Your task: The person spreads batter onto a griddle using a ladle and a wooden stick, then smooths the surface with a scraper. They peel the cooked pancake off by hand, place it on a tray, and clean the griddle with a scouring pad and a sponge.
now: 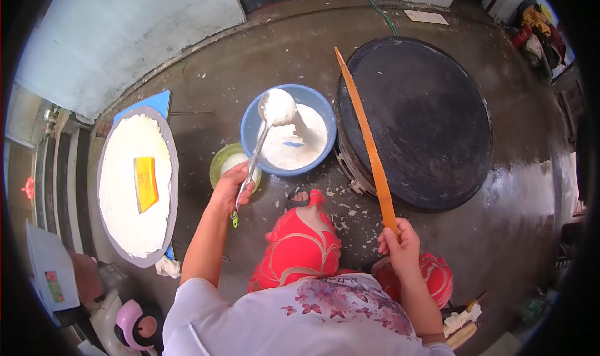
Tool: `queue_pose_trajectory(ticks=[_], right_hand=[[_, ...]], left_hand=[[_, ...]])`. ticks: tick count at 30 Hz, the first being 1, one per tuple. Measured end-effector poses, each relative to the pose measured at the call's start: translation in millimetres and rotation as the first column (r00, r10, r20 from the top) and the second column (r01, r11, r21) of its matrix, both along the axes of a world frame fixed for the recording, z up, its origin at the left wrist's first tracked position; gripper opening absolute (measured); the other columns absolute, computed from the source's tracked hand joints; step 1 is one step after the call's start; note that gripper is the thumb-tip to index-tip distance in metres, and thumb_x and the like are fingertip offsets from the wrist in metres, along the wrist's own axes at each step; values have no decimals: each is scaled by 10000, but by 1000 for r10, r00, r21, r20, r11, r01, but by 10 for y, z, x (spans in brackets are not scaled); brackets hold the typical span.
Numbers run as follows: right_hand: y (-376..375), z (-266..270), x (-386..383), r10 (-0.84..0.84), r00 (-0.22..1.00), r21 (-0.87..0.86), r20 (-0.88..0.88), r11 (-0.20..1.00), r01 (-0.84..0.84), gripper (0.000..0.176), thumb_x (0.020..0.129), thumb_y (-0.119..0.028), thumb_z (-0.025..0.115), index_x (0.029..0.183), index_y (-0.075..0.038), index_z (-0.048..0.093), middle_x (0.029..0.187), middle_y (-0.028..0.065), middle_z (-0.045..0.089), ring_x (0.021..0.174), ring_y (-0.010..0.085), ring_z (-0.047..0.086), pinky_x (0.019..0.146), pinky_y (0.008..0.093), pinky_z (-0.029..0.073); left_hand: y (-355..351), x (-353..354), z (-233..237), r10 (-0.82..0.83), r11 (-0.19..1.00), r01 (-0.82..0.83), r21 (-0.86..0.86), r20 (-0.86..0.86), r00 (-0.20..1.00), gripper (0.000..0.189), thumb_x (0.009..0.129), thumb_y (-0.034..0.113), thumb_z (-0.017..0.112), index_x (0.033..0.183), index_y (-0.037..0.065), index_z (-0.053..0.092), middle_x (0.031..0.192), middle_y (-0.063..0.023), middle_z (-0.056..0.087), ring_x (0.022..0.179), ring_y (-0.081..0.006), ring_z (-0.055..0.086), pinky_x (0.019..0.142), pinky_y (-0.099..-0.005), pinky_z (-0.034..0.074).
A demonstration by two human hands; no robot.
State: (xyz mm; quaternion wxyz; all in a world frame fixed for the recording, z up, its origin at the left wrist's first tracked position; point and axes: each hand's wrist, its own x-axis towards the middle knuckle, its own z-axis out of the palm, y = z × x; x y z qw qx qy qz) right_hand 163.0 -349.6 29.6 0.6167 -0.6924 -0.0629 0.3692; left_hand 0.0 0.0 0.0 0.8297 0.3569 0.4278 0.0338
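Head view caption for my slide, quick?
Left hand holds a full ladle over the blue bowl; right hand holds an orange stick at the griddle's edge.

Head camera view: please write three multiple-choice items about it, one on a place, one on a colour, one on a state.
1. Where is the scoop of the ladle?
A) over the blue bowl
B) in a pot
C) in a sink

2. What colour is the long spatula in the right hand?
A) green
B) orange
C) black

3. In what state is the round griddle?
A) holding a crepe
B) bare
C) lidded

Answers:
1 A, the scoop hangs above the bowl's inside.
2 B, its whole blade is orange.
3 B, only its dark surface shows.
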Motion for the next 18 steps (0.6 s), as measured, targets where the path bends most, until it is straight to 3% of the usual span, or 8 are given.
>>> queue_pose_trajectory(ticks=[3, 5, 9, 11, 14, 15, 16, 18], right_hand=[[-39, 38, -68, -7, 1000, -21, -12, 1000, 7, 112, 901, -86, 487, 992, -23, 505, 691, 14, 559, 504, 48, 496, 450, 163, 382], [-31, 22, -11, -9, 1000, -25, -9, 1000, 8, 109, 901, -88, 488, 987, -24, 507, 687, 15, 557, 500, 47, 493, 453, 161, 383], [-45, -52, -6, -4, 1000, -32, 7, 999, 4, 129, 916, -130, 473, 986, -27, 508, 686, 15, 556, 491, 45, 485, 448, 160, 378], [-69, -98, 21, -15, 999, 18, -34, 1000, 16, 169, 922, -154, 472, 1013, -19, 515, 693, 15, 558, 501, 40, 480, 447, 156, 367], [-109, -49, 53, -53, 997, -3, -51, 999, 53, 194, 924, -159, 471, 1044, -15, 518, 716, 8, 563, 535, 34, 474, 478, 152, 366], [-147, -51, 55, -54, 997, -7, -51, 999, 53, 194, 924, -159, 471, 1044, -15, 518, 716, 8, 563, 535, 34, 474, 478, 152, 366], [-189, -66, 65, -65, 997, -1, -29, 998, 65, 195, 913, -143, 488, 1057, -15, 519, 733, 5, 565, 555, 32, 471, 493, 150, 364], [-273, -75, 66, -78, 997, 2, -3, 997, 78, 201, 903, -126, 506, 1069, -14, 519, 749, 1, 568, 574, 29, 467, 508, 148, 362]], left_hand=[[-60, -81, 204, 26, 995, -27, 97, 4, 1000, 386, 921, 246, 427, 1282, 110, 400, 578, -66, 464, 363, -88, 321, 319, -207, 262], [-9, -10, 165, 16, 1000, -19, 11, 251, 968, 337, 922, 215, 415, 1245, 120, 432, 581, -65, 454, 361, -95, 313, 319, -213, 256], [-32, 257, -197, 115, 983, -58, -177, 331, 937, 326, 917, 219, 400, 1228, 130, 433, 625, -72, 479, 397, -95, 336, 335, -206, 269], [-32, 452, -609, 141, 960, -61, -275, 282, 949, 269, 914, 207, 392, 1159, 122, 463, 625, -69, 467, 413, -94, 340, 346, -201, 277], [-25, 668, -1219, 150, 946, -135, -293, 27, 988, 267, 924, 224, 383, 1153, 102, 447, 618, -47, 435, 411, -78, 317, 337, -190, 258], [1, 677, -1456, 144, 902, -174, -395, -105, 984, 245, 924, 214, 375, 1127, 98, 452, 616, -44, 432, 411, -76, 310, 334, -189, 251], [7, 702, -1514, 122, 847, -221, -483, -229, 966, 225, 925, 204, 367, 1100, 94, 456, 614, -40, 429, 411, -75, 303, 330, -187, 245], [-47, 558, -1530, 116, 884, -230, -406, -287, 951, 220, 926, 199, 361, 1097, 99, 456, 610, -39, 427, 408, -73, 300, 326, -187, 243]])
